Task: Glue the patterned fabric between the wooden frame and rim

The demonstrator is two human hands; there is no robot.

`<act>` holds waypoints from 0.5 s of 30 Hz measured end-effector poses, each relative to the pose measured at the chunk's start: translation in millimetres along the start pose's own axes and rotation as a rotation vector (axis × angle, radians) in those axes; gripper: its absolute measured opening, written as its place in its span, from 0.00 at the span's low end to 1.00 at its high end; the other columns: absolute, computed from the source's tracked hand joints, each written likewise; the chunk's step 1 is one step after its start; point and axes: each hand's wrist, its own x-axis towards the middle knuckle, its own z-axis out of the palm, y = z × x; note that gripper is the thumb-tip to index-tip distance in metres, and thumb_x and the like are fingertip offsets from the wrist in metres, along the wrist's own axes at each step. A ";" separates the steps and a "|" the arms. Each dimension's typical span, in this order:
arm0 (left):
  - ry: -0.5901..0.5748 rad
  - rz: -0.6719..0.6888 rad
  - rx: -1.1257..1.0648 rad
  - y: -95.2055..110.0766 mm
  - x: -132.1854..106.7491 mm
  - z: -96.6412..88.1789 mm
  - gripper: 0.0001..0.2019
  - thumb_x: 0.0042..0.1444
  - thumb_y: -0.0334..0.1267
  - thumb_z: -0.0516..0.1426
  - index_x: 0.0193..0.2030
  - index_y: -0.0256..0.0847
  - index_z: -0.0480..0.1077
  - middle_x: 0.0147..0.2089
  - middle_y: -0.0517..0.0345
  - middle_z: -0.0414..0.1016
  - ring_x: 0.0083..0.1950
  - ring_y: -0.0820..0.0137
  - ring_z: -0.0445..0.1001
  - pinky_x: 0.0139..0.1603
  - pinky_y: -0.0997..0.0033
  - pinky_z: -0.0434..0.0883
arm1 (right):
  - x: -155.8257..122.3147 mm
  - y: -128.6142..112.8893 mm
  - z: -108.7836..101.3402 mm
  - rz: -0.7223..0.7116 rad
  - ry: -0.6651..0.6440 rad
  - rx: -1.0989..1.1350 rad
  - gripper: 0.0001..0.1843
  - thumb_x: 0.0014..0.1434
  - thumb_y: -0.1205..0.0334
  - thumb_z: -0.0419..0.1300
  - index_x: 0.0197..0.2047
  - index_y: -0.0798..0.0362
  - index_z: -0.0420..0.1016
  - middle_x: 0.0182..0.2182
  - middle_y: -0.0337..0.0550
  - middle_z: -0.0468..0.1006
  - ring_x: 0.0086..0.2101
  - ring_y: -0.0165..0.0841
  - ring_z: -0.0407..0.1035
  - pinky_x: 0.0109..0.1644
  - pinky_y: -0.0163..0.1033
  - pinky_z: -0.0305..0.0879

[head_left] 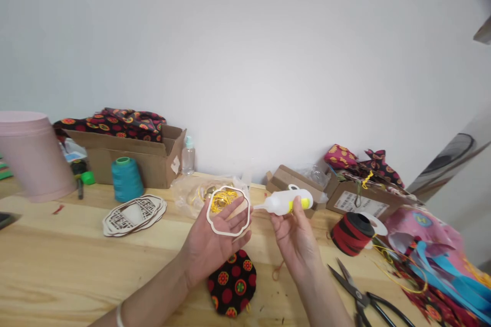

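Note:
My left hand [213,240] is palm up with its fingers stretched out and holds a thin white scalloped frame [226,233], hollow in the middle, across the fingers. In my right hand [295,240] is a white squeeze glue bottle [280,203] with a yellow label, tipped on its side. Its narrow nozzle points left and meets the frame's right edge; whether it touches cannot be made out. Below the left hand lies a round black fabric piece [232,286] with red and orange flower patterns, partly covered by the wrist.
Cut-out wooden shapes [132,217] lie stacked at left, near a teal thread cone [126,181]. Behind are a cardboard box [123,163], a spray bottle [188,156] and a plastic bag [184,194]. Scissors [358,296], a red-black ribbon roll [351,235] and fabrics [425,227] occupy the right.

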 end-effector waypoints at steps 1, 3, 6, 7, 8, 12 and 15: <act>0.005 -0.008 0.004 -1.3 0.1 0.5 0.27 0.56 0.52 0.46 0.57 0.36 0.58 0.46 0.43 0.72 0.45 0.63 0.72 0.45 0.61 0.68 | -0.8 -0.3 0.3 -0.007 -0.018 -0.010 0.15 0.47 0.60 0.65 0.39 0.53 0.70 0.33 0.38 0.78 0.36 0.29 0.73 0.40 0.33 0.71; 0.018 -0.018 0.007 -3.4 -0.1 2.2 0.26 0.56 0.52 0.46 0.55 0.36 0.59 0.46 0.44 0.72 0.45 0.63 0.72 0.46 0.61 0.68 | -2.3 -0.9 -0.2 -0.024 -0.056 -0.033 0.17 0.46 0.64 0.66 0.41 0.53 0.69 0.34 0.39 0.78 0.38 0.30 0.73 0.42 0.34 0.70; 0.026 -0.027 0.006 -5.2 -1.1 5.6 0.24 0.57 0.50 0.45 0.54 0.36 0.60 0.47 0.44 0.72 0.46 0.64 0.72 0.46 0.61 0.67 | -3.7 -0.2 -2.4 -0.049 -0.095 -0.068 0.21 0.45 0.68 0.65 0.44 0.52 0.68 0.35 0.39 0.78 0.40 0.30 0.72 0.46 0.34 0.67; 0.024 -0.034 0.003 -5.6 -1.4 6.4 0.24 0.57 0.50 0.46 0.54 0.36 0.60 0.47 0.44 0.71 0.46 0.64 0.71 0.46 0.61 0.67 | -4.1 0.4 -3.0 -0.062 -0.099 -0.076 0.22 0.45 0.69 0.65 0.45 0.52 0.67 0.35 0.39 0.78 0.40 0.30 0.72 0.47 0.35 0.66; 0.022 -0.041 -0.004 -6.1 -1.7 6.9 0.24 0.57 0.50 0.46 0.54 0.37 0.61 0.47 0.44 0.71 0.46 0.64 0.71 0.46 0.61 0.66 | -4.3 1.1 -3.3 -0.084 -0.100 -0.084 0.23 0.46 0.69 0.65 0.46 0.51 0.67 0.36 0.38 0.78 0.41 0.30 0.72 0.48 0.35 0.66; -0.010 -0.081 -0.052 -9.0 -1.7 4.4 0.24 0.57 0.49 0.46 0.56 0.36 0.60 0.50 0.42 0.70 0.51 0.60 0.68 0.48 0.59 0.64 | -4.5 2.9 -3.0 -0.235 -0.064 -0.128 0.19 0.48 0.68 0.64 0.45 0.51 0.67 0.35 0.37 0.77 0.39 0.30 0.71 0.45 0.35 0.66; -0.059 -0.118 -0.072 -12.2 -0.8 -0.6 0.25 0.56 0.47 0.48 0.57 0.35 0.58 0.52 0.40 0.68 0.52 0.58 0.67 0.49 0.58 0.62 | -3.3 1.7 -3.4 -0.380 0.051 -0.189 0.18 0.47 0.65 0.65 0.43 0.53 0.68 0.35 0.38 0.77 0.37 0.31 0.72 0.43 0.37 0.67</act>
